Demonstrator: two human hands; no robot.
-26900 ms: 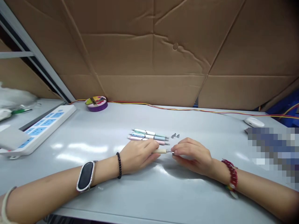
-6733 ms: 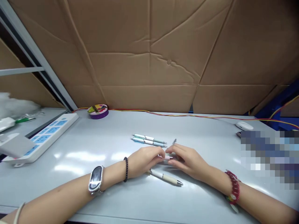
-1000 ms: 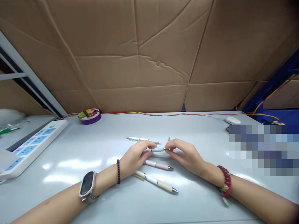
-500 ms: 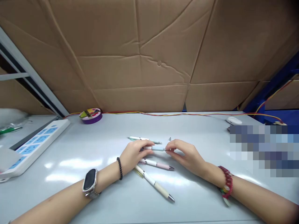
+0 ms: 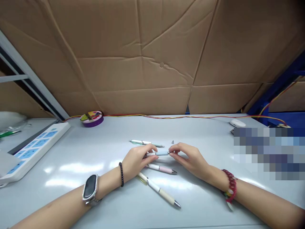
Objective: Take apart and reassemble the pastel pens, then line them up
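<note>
My left hand [image 5: 140,156] is closed around the barrel of a white pen with a light blue grip [image 5: 162,153]. At the pen's tip, my right hand [image 5: 184,154] pinches with thumb and fingers; the very end is hidden by the fingertips. A pale green and white pen [image 5: 146,143] lies just behind my left hand. In front of it lie a pink and white pen [image 5: 162,169] and a cream and white pen [image 5: 160,190], both partly under the hand. A small grey cone-shaped pen tip [image 5: 172,142] rests behind my right fingers.
A white power strip [image 5: 39,149] lies at the left. A purple tape roll [image 5: 92,119] sits near the back edge, where thin red and yellow wires [image 5: 162,117] run along the cardboard [image 5: 133,73]. A white rounded object [image 5: 237,123] lies at the back right, behind a blurred-out patch.
The cream pen has shifted slightly, its tip moving right and toward me. Both hands keep their hold on the blue-grip pen, with only slight finger movement.
</note>
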